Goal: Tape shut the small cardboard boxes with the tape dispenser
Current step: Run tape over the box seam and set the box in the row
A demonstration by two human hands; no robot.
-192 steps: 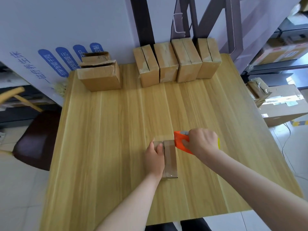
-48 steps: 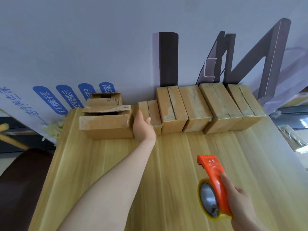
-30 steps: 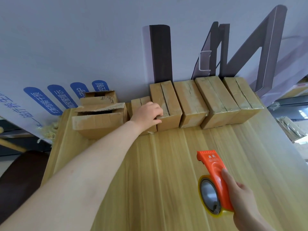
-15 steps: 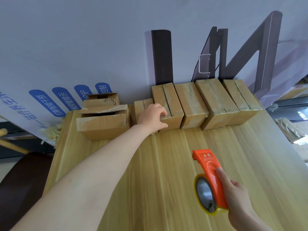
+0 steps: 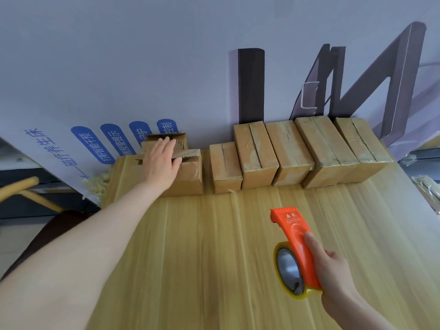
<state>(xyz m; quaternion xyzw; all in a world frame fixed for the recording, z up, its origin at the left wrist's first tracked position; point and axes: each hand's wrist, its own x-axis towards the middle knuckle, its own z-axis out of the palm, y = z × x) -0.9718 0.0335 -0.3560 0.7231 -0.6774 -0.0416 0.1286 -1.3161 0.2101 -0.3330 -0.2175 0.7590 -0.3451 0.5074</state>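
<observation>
At the back edge of the table [image 5: 214,253], in the head view, five closed boxes [image 5: 288,153] stand side by side against the wall. Their top seams look glossy, so I'd guess they're already taped, though I can't swear to it from this angle. What's left, as far as I can see, is the open box [image 5: 188,179] at the left end of that row, with its ragged flaps sticking up. There's what looks like a second open box [image 5: 152,140] tucked right behind it.

The left hand [image 5: 162,160] is stretched out over the open box. Its fingers are straight and laid flat on the raised flaps, not gripping anything. My read is it's about to press the flaps down or drag the box closer.

The right hand [image 5: 333,270] is wrapped around the orange tape dispenser [image 5: 295,248], thumb along the top. It's held low over the near part of the table, well apart from the open box, with the cutter end pointing toward the row. So no taping on this one yet.
</observation>
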